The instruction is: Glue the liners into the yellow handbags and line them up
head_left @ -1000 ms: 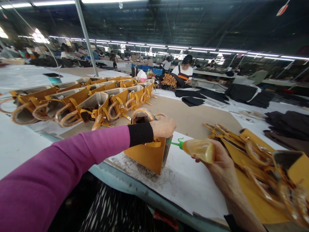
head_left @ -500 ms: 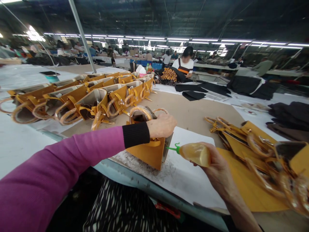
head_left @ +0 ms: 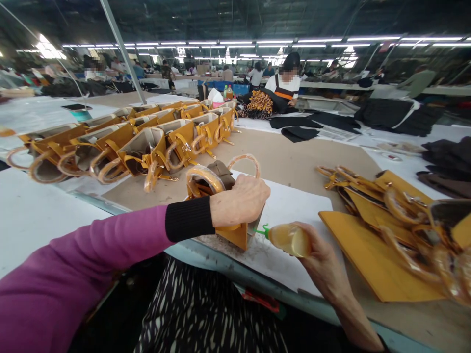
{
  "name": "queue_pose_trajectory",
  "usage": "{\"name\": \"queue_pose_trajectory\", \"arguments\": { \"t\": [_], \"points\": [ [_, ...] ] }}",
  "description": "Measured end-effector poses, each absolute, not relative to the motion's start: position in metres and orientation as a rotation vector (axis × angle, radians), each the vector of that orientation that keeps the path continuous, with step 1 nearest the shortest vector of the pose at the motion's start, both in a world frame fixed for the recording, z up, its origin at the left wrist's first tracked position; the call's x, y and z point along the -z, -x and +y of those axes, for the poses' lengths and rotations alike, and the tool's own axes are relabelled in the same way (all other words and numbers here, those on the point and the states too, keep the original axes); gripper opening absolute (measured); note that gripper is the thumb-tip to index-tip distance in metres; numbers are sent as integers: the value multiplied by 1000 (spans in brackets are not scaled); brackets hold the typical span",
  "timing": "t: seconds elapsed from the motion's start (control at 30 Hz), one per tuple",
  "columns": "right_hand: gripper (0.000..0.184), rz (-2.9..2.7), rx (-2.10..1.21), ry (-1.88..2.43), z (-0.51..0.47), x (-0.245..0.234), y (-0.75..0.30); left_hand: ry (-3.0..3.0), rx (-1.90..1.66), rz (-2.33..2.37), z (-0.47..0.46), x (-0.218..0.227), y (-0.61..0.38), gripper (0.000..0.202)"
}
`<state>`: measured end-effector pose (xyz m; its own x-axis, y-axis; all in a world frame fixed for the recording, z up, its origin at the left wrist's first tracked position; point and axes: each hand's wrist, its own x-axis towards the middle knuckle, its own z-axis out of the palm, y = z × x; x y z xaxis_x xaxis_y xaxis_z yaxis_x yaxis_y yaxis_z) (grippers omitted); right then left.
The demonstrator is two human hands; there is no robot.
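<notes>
Left hand (head_left: 243,201) clamped over top of mustard bag (head_left: 234,234), fingers fully curled on it. Bag upright on white sheet (head_left: 294,206), just inside near table edge (head_left: 213,260).
Right hand (head_left: 324,257) wrapped tight round glue bottle (head_left: 289,239); green nozzle tip at bag's right side.
Open room: bare brown board (head_left: 287,162) behind bag.
Left flank crowded by row of finished bags (head_left: 147,142).
Right flank: stack of flat panels (head_left: 368,245) with handles, near right hand.
Dark fabric pieces (head_left: 294,132) well beyond.
</notes>
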<state>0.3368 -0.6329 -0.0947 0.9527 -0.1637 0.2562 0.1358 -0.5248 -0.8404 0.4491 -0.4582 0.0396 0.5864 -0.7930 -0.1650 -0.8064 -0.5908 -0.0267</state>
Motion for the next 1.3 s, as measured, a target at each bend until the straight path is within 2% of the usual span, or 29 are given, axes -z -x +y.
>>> {"name": "queue_pose_trajectory", "arguments": {
  "t": [0.27,0.57,1.3],
  "points": [
    [31,112,283,1895,-634,112,-326,2619,-335,1289,-443,-66,-413,24],
    [44,280,210,1626,-633,132,-316,2616,-279,1284,-437,-50,-408,17],
    [40,352,80,1500,-623,129,-301,2565,-263,1374,-427,-44,-405,16]
  ]
}}
